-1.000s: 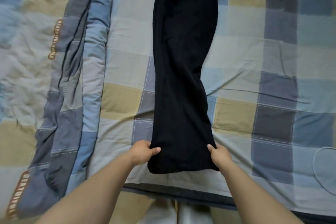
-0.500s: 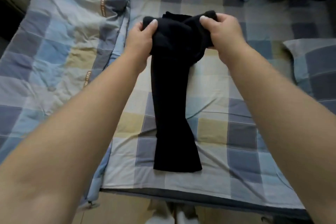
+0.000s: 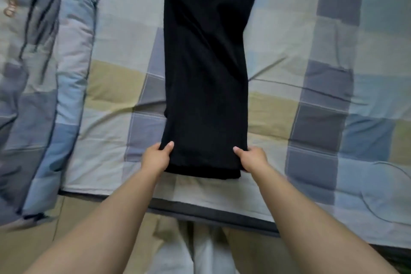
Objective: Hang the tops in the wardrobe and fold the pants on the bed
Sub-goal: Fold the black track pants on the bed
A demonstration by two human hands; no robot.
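Note:
A pair of black pants [image 3: 206, 73] lies lengthwise on the checked bed sheet [image 3: 315, 122], running from near the bed's front edge up out of the top of the view. My left hand [image 3: 155, 158] pinches the pants' near left corner, thumb on top. My right hand [image 3: 252, 159] pinches the near right corner the same way. At this near end two layers show: the upper one stops a little short of the lower hem. No tops and no wardrobe are in view.
A folded checked quilt [image 3: 44, 95] lies along the left side of the bed. The bed's dark front edge [image 3: 211, 213] runs just behind my legs. A thin cable [image 3: 391, 171] curls on the sheet at the right.
Half a second ago both hands held a bunched end of the pants up over the far part of the bed. Now they are down at the near end, and the pants lie flat.

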